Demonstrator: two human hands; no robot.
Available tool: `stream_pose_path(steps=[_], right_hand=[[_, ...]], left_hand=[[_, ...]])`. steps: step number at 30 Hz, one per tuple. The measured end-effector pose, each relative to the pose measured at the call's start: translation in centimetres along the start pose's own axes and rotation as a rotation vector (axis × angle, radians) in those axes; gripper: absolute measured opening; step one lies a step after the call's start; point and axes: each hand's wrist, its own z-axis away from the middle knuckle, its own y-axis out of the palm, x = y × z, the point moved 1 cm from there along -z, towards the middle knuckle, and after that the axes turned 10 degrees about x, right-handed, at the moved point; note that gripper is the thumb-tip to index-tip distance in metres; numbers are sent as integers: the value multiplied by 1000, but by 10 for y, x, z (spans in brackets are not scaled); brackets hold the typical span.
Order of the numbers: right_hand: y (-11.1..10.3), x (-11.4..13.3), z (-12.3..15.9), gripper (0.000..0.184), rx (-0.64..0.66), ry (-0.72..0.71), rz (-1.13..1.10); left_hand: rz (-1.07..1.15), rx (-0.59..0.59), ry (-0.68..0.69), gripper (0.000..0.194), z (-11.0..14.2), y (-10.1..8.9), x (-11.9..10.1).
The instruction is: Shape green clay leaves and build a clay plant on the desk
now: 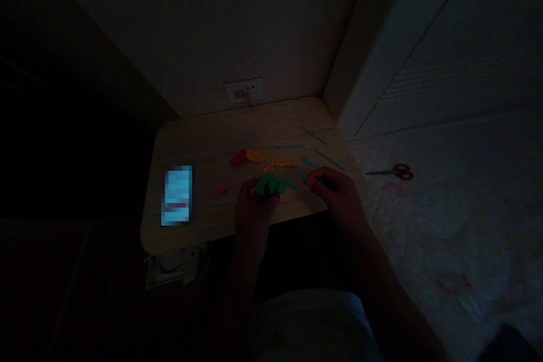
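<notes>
My left hand [251,212] is wrapped round a small dark piece topped with green leaf-like shapes [274,182], which look like modelling clay. To its right, my right hand [335,189] pinches a small green bit [304,178] between thumb and fingertips, apart from the leafy top. Just beyond lie a bumpy yellow strip [278,165], an orange-yellow curved piece [257,155] and a red piece [238,158] touching it. A pink lump [219,188] rests left of my left hand. Dim light hides finer detail.
Several thin blue modelling tools [328,159] lie at the right of the small wooden table [203,136]. A lit phone [177,195] is at the left. A plug sits in the wall socket [244,90]. Scissors [401,171] lie on the pale surface to the right.
</notes>
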Motion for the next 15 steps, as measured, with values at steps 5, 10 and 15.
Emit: stream_pose_path(steps=[5,10,15], right_hand=[[6,-1,3,25,-2,31,-81],[12,1,2,24,8,-1,-147],[14,-2,2,17,42,30,-120]], left_hand=[[154,21,-61,51,2,7,-10],[283,53,-105,41,3,12,-14],[327,28,-125,37,3,15,-14]])
